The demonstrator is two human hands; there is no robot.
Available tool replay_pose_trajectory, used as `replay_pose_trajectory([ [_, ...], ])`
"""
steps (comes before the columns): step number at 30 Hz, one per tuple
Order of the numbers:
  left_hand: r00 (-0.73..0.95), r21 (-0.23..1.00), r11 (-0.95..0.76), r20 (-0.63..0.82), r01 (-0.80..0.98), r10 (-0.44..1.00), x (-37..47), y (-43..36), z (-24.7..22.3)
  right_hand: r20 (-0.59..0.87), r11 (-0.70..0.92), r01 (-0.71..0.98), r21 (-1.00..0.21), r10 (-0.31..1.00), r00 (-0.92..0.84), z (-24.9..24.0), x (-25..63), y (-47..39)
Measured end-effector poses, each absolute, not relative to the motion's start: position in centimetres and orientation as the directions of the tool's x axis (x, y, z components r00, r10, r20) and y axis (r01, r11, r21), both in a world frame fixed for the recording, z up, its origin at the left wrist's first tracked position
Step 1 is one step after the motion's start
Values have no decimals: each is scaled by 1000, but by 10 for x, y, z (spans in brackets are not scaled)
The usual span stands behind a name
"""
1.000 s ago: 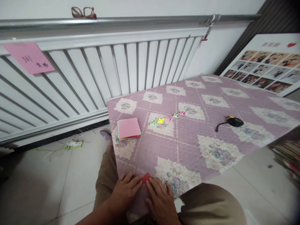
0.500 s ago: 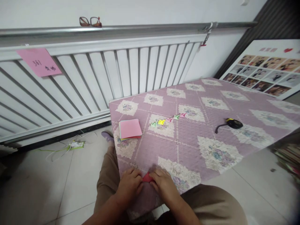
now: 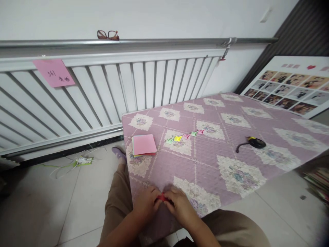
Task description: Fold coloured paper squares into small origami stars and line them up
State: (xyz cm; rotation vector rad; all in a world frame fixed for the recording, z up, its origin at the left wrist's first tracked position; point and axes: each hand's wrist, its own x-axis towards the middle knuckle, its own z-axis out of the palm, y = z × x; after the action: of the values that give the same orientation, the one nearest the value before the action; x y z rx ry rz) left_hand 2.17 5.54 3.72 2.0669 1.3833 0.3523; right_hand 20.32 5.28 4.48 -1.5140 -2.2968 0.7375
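Note:
Near the front corner of the cloth-covered table [image 3: 177, 164], my left hand [image 3: 146, 203] and my right hand [image 3: 178, 203] are closed on a small piece of red paper [image 3: 162, 197]. My fingers cover most of it, so its folds are hard to make out. Farther up the table lies a stack of coloured square paper [image 3: 144, 144], pink sheet uppermost. To the right of the stack, several small folded paper pieces in green, yellow [image 3: 178, 138] and pink sit in a slanting row.
A black object with a strap [image 3: 257, 142], perhaps a tape measure, lies on the table's right part. Behind the table runs a white radiator [image 3: 144, 80] with a pink note [image 3: 54, 72]; glasses [image 3: 108, 35] rest on the pipe above. A power strip [image 3: 84, 160] lies on the floor.
Less of the red paper shows between my fingers, and my hands have drawn slightly closer around it. The camera view has tilted up a little.

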Motion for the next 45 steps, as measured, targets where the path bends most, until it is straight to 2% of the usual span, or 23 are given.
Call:
replay_pose_trajectory([
  [5,347,788,-141,-97,600,933,26,60,30,-14,276,732,-623,932,-363,45,201,56],
  [9,284,844,-49,-125,534,951,31,64,28,-16,268,706,-656,930,-367,44,202,58],
  [19,261,869,-20,-127,494,957,32,69,24,-25,285,690,-665,915,-402,41,205,66],
  [23,250,866,-17,-126,500,960,33,69,23,-14,296,727,-619,922,-387,43,201,65],
  [30,234,864,-12,-122,503,964,36,68,34,42,250,830,-498,963,-265,36,185,61],
  [37,226,886,31,-152,463,962,34,68,42,108,231,861,-454,973,-204,37,175,60],
  [41,275,903,51,-184,428,944,34,67,48,128,231,857,-460,973,-193,39,170,55],
  [45,354,905,37,-203,424,913,29,72,53,135,308,826,-472,951,-277,47,174,52],
])
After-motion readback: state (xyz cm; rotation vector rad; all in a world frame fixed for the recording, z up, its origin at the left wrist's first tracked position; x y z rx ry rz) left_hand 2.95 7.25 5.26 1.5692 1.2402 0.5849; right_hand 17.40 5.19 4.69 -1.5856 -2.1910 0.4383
